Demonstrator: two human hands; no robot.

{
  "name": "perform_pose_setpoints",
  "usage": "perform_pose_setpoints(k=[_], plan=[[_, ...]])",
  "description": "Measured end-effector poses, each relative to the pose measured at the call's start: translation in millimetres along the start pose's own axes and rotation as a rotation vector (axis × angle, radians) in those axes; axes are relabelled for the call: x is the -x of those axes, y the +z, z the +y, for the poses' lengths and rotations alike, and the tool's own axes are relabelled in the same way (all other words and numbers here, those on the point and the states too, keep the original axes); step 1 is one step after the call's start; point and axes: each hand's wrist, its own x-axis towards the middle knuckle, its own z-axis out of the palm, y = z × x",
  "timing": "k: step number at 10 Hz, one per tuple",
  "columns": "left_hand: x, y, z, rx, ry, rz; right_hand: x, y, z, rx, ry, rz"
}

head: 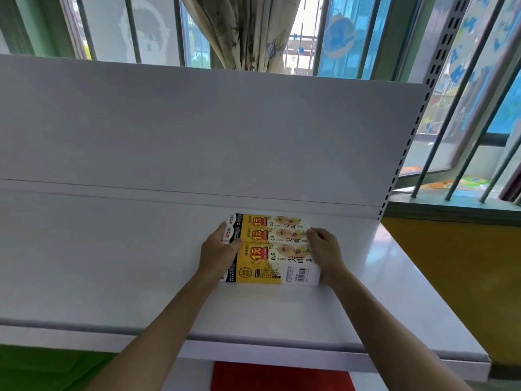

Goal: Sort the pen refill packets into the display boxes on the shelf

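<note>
A yellow-and-white printed display box (pixel 270 249) lies on the white shelf (pixel 112 263), close to the back panel and right of the middle. Its top shows three repeated printed panels and a barcode at the near right corner. My left hand (pixel 218 251) grips the box's left end, thumb over the top edge. My right hand (pixel 324 249) holds the right end with fingers curled onto it. No separate pen refill packets are visible.
A white back panel (pixel 197 131) rises behind the shelf, with a slotted upright post (pixel 406 153) at its right. Barred windows and a curtain stand behind. A red surface (pixel 276 378) shows below the shelf's front edge (pixel 310 356); a yellow wall is at the right.
</note>
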Motion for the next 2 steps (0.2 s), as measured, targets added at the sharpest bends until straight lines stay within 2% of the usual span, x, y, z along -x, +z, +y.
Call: perform_pose_setpoints(k=[1, 2], plan=[[5.2, -4.2, 7.2, -0.159, 0.032, -0.016, 3.3, -5.7, -5.6, 0.162, -0.046, -0.012], [13.2, -21.5, 21.6, -0.397, 0.121, 0.045, 25.2, -18.6, -20.4, 0.259, -0.163, 0.079]])
